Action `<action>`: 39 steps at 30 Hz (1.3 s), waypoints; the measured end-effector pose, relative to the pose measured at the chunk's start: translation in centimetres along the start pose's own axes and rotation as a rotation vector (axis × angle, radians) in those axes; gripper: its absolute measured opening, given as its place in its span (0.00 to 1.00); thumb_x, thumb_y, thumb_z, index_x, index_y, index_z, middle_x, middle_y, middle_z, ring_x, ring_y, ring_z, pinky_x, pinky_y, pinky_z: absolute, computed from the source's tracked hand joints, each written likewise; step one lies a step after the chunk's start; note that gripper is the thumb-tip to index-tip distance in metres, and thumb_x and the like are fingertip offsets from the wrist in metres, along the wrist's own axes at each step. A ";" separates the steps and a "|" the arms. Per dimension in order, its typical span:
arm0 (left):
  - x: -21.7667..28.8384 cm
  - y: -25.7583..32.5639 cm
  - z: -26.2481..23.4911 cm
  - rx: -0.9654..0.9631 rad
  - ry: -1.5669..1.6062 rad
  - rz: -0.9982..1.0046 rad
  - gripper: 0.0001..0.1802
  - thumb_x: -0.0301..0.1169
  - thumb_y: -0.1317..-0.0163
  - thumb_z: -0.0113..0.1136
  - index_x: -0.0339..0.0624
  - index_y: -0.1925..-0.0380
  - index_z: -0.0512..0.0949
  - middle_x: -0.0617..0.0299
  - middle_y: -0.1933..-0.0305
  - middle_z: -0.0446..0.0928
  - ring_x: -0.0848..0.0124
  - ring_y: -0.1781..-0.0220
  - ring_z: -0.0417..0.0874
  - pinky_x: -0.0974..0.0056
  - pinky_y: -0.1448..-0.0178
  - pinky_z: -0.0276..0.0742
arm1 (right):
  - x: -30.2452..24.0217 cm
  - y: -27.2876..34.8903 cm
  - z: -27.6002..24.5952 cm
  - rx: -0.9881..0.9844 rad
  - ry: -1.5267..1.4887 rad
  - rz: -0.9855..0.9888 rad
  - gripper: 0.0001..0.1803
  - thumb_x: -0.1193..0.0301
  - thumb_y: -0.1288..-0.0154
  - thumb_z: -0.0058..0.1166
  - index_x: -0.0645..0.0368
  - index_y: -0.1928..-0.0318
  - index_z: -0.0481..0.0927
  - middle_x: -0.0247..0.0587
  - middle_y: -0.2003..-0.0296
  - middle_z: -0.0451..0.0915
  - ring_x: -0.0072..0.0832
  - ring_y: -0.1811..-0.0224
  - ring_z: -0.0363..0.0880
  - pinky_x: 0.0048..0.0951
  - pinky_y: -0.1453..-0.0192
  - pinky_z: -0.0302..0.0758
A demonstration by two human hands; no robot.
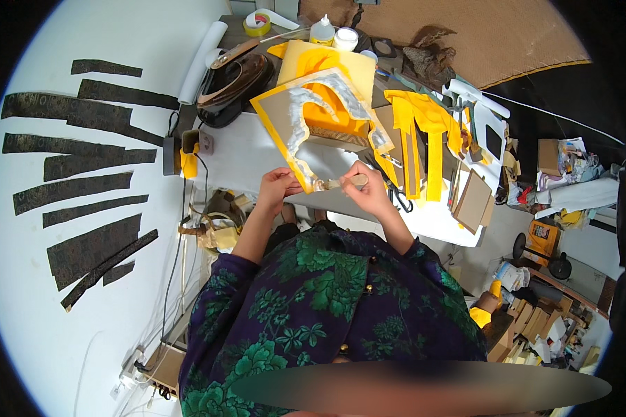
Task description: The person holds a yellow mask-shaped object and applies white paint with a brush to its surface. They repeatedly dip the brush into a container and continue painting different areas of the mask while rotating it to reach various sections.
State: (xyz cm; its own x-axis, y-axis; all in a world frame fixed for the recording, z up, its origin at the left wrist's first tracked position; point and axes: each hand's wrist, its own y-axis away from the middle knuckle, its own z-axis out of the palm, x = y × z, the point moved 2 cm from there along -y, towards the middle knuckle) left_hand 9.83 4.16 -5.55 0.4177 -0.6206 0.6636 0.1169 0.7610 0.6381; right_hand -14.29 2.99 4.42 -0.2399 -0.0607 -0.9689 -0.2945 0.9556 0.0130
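Wall: white [118, 35], at nine o'clock, with dark patterned strips [35, 105] on it.
Bench: white-topped [233, 156], ahead of the person; clock directions below run from the panel's middle.
Panel: yellow-edged grey board [283, 119], smeared whitish around a large irregular opening, held above the near side of the bench.
Left hand: [279, 186] fingers closed on the panel's edge, near its six-o'clock corner.
Right hand: [368, 191] fingers gripping a brush [353, 181], bristles at that same corner.
Ten o'clock: dark iron [236, 87].
Eleven: yellow tape roll [257, 25].
Twelve: squeeze bottle [322, 31] just beside a white jar [346, 39].
Three: yellow fabric strips [435, 156].
Four: brown boards [474, 198].
Between four and five: black-handled scissors [400, 201].
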 end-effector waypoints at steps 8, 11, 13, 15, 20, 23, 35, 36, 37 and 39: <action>0.5 0.4 0.5 0.024 0.012 -0.004 0.09 0.27 0.32 0.60 0.32 0.58 0.77 0.50 0.59 0.83 0.61 0.60 0.88 0.59 0.54 0.88 | -1.7 2.6 2.3 0.022 0.355 -0.229 0.13 0.75 0.40 0.66 0.60 0.75 0.74 0.41 0.81 0.78 0.31 0.81 0.80 0.29 0.74 0.73; 0.0 0.1 0.2 0.034 -0.002 0.001 0.09 0.27 0.32 0.59 0.32 0.58 0.77 0.50 0.60 0.83 0.61 0.61 0.88 0.59 0.55 0.88 | -2.1 3.4 2.9 0.109 0.314 -0.236 0.13 0.72 0.41 0.66 0.59 0.75 0.73 0.44 0.81 0.76 0.40 0.80 0.77 0.34 0.76 0.72; -0.2 0.0 0.1 0.029 -0.006 0.006 0.09 0.28 0.32 0.59 0.31 0.58 0.77 0.50 0.60 0.83 0.61 0.61 0.88 0.59 0.55 0.88 | -2.5 3.0 4.0 0.170 0.285 -0.283 0.14 0.73 0.41 0.65 0.58 0.76 0.71 0.43 0.82 0.73 0.42 0.82 0.76 0.35 0.77 0.70; 0.2 0.3 0.3 0.021 0.015 0.008 0.10 0.28 0.32 0.60 0.31 0.57 0.77 0.49 0.59 0.83 0.60 0.60 0.88 0.60 0.55 0.88 | -2.2 2.9 4.6 0.157 0.343 -0.320 0.15 0.74 0.42 0.65 0.58 0.77 0.70 0.42 0.83 0.72 0.42 0.82 0.74 0.36 0.78 0.70; 0.1 0.2 0.3 0.018 0.016 0.013 0.11 0.28 0.32 0.61 0.31 0.56 0.77 0.48 0.58 0.83 0.59 0.58 0.88 0.60 0.53 0.88 | -2.6 4.0 4.5 0.263 0.379 -0.339 0.16 0.73 0.43 0.65 0.58 0.78 0.68 0.43 0.84 0.71 0.42 0.84 0.72 0.38 0.79 0.70; 0.0 0.1 0.3 0.030 0.013 0.015 0.11 0.28 0.32 0.60 0.30 0.56 0.77 0.48 0.58 0.83 0.59 0.59 0.88 0.60 0.54 0.88 | -2.6 2.9 5.1 0.248 0.349 -0.337 0.16 0.73 0.45 0.65 0.58 0.78 0.68 0.43 0.85 0.70 0.44 0.85 0.71 0.39 0.79 0.69; 0.2 0.1 0.2 0.033 0.011 0.011 0.12 0.29 0.33 0.62 0.31 0.56 0.75 0.47 0.57 0.83 0.58 0.59 0.88 0.59 0.54 0.88 | 1.2 -0.8 0.2 0.238 -0.220 0.104 0.10 0.68 0.31 0.61 0.61 0.65 0.78 0.27 0.76 0.78 0.13 0.75 0.72 0.18 0.70 0.68; 0.1 0.1 0.3 0.037 0.015 0.010 0.12 0.29 0.33 0.62 0.31 0.56 0.75 0.47 0.57 0.83 0.58 0.59 0.88 0.59 0.54 0.88 | 2.0 -1.1 0.4 0.205 -0.221 0.112 0.10 0.67 0.30 0.60 0.61 0.64 0.78 0.27 0.76 0.77 0.13 0.75 0.72 0.18 0.70 0.68; 0.1 0.0 0.3 0.041 0.019 0.010 0.12 0.29 0.33 0.62 0.32 0.56 0.75 0.47 0.57 0.83 0.58 0.59 0.88 0.59 0.54 0.88 | 2.8 -1.3 0.5 0.172 -0.222 0.120 0.10 0.67 0.29 0.59 0.62 0.63 0.78 0.26 0.76 0.77 0.12 0.75 0.71 0.18 0.70 0.67; 0.1 0.1 0.2 0.032 0.030 0.015 0.12 0.28 0.33 0.62 0.32 0.56 0.75 0.47 0.57 0.83 0.58 0.59 0.88 0.59 0.54 0.88 | 3.7 -1.5 0.8 0.124 -0.194 0.136 0.10 0.67 0.28 0.58 0.61 0.61 0.77 0.25 0.76 0.75 0.11 0.75 0.70 0.18 0.71 0.66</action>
State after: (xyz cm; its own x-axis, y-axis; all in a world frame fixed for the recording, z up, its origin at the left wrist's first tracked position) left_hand 9.66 4.16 -5.36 0.4461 -0.6027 0.6616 0.0815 0.7636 0.6405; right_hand -14.03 1.58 0.64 -0.0846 0.1159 -0.9896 -0.1529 0.9799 0.1278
